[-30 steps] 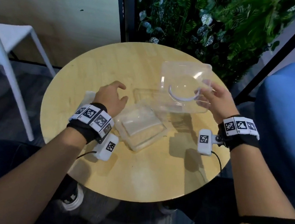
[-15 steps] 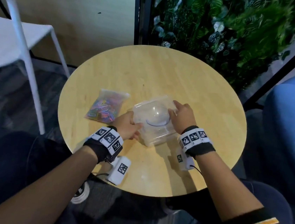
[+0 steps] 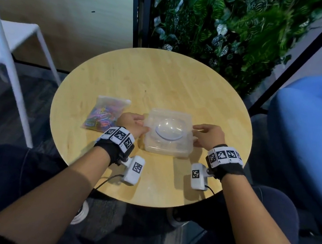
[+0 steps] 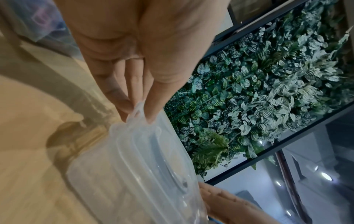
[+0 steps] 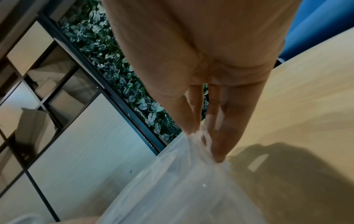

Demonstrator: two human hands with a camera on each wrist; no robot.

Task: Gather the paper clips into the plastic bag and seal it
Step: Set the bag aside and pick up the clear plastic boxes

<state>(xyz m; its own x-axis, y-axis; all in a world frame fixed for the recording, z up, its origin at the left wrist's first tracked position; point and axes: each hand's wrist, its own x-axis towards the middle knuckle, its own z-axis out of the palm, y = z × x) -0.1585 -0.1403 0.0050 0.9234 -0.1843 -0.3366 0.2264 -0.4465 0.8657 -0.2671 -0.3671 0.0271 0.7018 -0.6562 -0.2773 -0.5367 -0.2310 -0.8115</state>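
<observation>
A clear plastic bag [image 3: 104, 115] filled with colourful paper clips lies flat on the left of the round wooden table [image 3: 161, 77]; in the left wrist view the bag [image 4: 44, 19] shows blurred at the top left. A clear lidded plastic container [image 3: 168, 134] sits mid-table. My left hand [image 3: 133, 123] pinches its left rim between thumb and fingers [image 4: 122, 103]. My right hand [image 3: 209, 134] pinches the right rim, where thumb and fingers [image 5: 220, 144] close on the container's edge [image 5: 182, 181].
A white chair [image 3: 8, 44] stands to the left of the table and a blue seat [image 3: 311, 129] to the right. A leafy plant wall [image 3: 217, 24] rises behind. The table's far half is bare wood.
One second ago my right hand held the lid up in the air and my left hand lay over the bag. The lid now sits on the container, with both hands at its sides.
</observation>
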